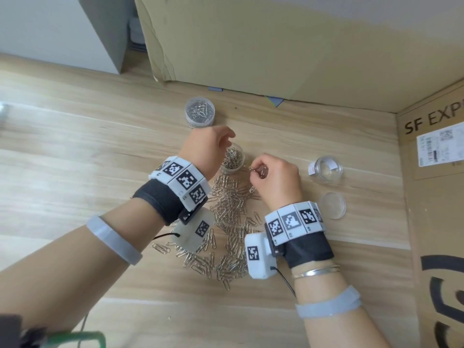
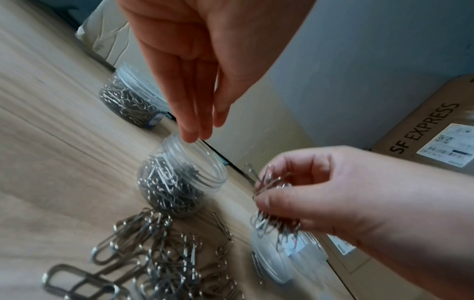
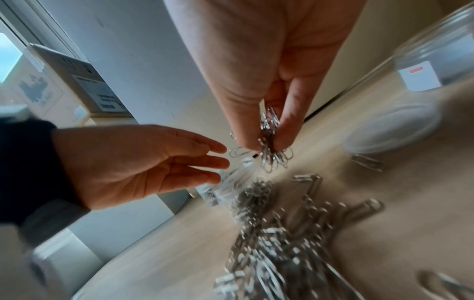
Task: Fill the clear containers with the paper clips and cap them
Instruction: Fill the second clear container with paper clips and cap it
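My right hand [image 1: 276, 179] pinches a bristly bunch of paper clips [image 2: 271, 182], thin bent silver wire, thumb and fingers closed tight around them, held just to the right of the open jar [image 1: 232, 159]. My left hand [image 1: 208, 146] hangs over that jar with fingers straight and relaxed, gripping nothing, the fingertips [image 2: 191, 136] right at its threaded rim. The jar is round clear plastic with a ridged neck, upright near the middle of the pale wood-grain counter [image 1: 88, 151], and roughly half packed with tangled clips.

Three clear containers in all. Behind the open one, toward the far edge of the counter, a capped jar [image 1: 200, 116] stands full of clips. Off to the right, an empty jar [image 1: 325, 169] with a white paper label stands uncapped. Just nearer me than that, one round transparent lid [image 1: 333, 205] lies flat on the wood.

The loose pile [image 1: 228, 227] sprawls between my wrists toward the near edge, a glinting scatter of looped steel, too many to count.

Brown corrugated cardboard walls in the far side, and a printed cardboard box [image 1: 434, 172] with a white shipping label closes off the right edge.
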The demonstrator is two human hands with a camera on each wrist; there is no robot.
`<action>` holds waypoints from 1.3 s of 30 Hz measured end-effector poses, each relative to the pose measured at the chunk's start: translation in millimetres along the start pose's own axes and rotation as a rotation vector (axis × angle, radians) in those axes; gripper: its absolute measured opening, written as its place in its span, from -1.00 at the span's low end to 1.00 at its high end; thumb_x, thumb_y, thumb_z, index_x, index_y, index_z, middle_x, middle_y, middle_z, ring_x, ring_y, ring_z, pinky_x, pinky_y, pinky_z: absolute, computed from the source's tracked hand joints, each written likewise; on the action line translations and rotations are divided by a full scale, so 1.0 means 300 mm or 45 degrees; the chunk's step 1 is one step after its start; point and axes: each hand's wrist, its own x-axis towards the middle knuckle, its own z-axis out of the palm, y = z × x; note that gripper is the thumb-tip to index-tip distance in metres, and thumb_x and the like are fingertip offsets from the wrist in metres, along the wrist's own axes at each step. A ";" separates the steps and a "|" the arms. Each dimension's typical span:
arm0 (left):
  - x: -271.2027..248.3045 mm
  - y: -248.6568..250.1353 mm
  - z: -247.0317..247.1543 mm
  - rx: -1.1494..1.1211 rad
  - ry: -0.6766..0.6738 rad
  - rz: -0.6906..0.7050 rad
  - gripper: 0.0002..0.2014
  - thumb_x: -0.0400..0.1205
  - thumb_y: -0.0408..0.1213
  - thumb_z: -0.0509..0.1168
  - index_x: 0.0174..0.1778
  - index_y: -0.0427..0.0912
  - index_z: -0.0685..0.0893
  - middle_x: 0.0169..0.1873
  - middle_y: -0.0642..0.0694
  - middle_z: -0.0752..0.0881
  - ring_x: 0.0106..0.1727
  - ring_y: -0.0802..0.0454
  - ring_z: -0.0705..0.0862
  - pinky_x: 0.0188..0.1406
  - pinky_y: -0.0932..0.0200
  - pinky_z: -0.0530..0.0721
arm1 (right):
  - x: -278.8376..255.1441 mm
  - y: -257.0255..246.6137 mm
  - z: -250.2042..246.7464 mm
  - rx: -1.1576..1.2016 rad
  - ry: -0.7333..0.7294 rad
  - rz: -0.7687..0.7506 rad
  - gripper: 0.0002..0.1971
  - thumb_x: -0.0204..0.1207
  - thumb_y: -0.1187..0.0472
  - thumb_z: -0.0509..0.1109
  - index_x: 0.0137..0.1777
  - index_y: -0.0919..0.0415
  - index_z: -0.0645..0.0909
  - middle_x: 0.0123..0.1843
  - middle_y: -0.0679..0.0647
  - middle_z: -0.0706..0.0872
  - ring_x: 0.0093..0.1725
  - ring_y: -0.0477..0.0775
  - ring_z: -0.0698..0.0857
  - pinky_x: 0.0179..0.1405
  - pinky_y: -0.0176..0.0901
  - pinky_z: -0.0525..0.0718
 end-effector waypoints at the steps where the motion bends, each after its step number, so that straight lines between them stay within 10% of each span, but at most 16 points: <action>1: 0.002 -0.006 -0.005 -0.050 0.021 -0.017 -0.74 0.65 -0.41 0.08 0.12 -0.23 0.65 -0.06 -0.18 0.79 -0.16 -0.06 0.73 -0.01 0.06 0.69 | 0.012 -0.014 -0.010 0.031 0.045 -0.019 -0.91 0.38 0.32 0.40 -0.20 0.14 0.71 -0.26 0.02 0.76 -0.33 -0.04 0.56 -0.28 -0.27 0.45; 26: 0.014 -0.137 0.043 0.016 -0.135 -0.058 -0.50 0.51 -0.54 0.18 0.37 -0.10 0.45 0.26 -0.10 0.59 0.19 -0.06 0.60 0.15 0.18 0.50 | 0.084 -0.058 0.014 0.113 0.105 0.002 -0.77 0.54 0.35 0.25 -0.02 0.12 0.73 -0.04 0.06 0.80 -0.07 0.08 0.74 -0.02 -0.05 0.69; 34: 0.018 -0.150 0.042 0.111 -0.122 -0.043 -0.71 0.47 -0.40 0.33 0.12 -0.24 0.70 0.15 -0.24 0.64 0.10 -0.24 0.63 0.19 -0.03 0.58 | 0.027 0.013 0.031 -0.149 -0.299 0.071 -0.60 0.57 0.45 0.17 0.36 0.20 0.55 0.34 0.12 0.60 0.25 0.06 0.61 0.22 -0.29 0.47; 39: -0.005 -0.154 0.025 0.211 -0.160 -0.137 -0.72 0.57 -0.46 0.14 0.06 -0.23 0.72 0.17 -0.24 0.60 0.12 -0.25 0.60 0.17 -0.01 0.54 | -0.007 0.011 0.061 -0.108 -0.304 0.060 -0.56 0.54 0.52 0.12 0.30 0.17 0.60 0.29 0.15 0.60 0.21 0.14 0.62 0.20 -0.05 0.63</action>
